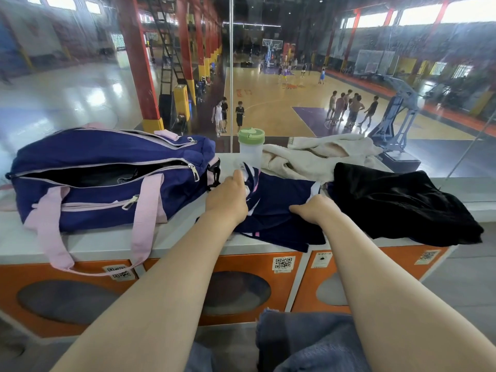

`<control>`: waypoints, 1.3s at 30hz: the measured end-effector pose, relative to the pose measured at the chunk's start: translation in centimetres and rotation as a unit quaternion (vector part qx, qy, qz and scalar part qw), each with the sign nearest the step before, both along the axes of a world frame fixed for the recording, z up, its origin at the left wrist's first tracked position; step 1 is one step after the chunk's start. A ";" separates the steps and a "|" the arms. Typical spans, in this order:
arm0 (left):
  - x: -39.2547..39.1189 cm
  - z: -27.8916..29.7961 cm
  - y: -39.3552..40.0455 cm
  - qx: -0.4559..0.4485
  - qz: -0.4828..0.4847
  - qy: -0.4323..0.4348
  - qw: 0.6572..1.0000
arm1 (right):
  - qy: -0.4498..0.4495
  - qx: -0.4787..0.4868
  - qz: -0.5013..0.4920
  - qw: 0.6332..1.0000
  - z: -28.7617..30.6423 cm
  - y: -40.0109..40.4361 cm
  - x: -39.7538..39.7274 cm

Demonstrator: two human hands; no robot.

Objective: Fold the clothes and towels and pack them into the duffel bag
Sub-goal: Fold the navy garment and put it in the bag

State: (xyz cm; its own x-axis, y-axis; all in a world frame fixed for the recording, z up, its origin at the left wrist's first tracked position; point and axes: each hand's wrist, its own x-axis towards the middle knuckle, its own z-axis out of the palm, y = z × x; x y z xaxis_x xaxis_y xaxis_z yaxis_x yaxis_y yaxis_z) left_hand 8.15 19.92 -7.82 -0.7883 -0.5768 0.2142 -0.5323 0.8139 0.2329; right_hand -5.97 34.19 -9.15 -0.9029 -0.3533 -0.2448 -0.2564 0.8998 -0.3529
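Both forearms reach over a white ledge [112, 245]: left hand [228, 197] and right hand [316, 210] grasp a navy garment [281, 208] overhanging its near edge. Black clothing [402, 205], a cream towel [316, 157] and a green-lidded bottle [251, 147] crowd nearby. At left, the unzipped duffel bag [107, 178] shows dark contents.

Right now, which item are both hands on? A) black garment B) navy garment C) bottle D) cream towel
B: the left hand and right hand both rest on the navy garment, between the duffel bag and the black garment.
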 end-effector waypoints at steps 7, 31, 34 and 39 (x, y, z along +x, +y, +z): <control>-1.6 -1.1 4.5 -0.217 -0.174 -0.028 0.960 | 0.020 -0.012 0.028 0.999 -0.1 0.0 0.5; -2.9 -3.9 3.2 0.109 -0.205 -0.050 0.971 | -0.099 -0.277 -0.092 0.951 0.8 0.7 0.1; -2.9 -4.3 3.4 0.143 -0.213 -0.061 0.965 | -0.013 -0.254 -0.057 0.965 1.5 -0.1 0.4; -3.1 -4.1 3.5 0.146 -0.225 -0.011 0.963 | 0.071 -0.276 0.046 0.957 2.6 -1.7 2.0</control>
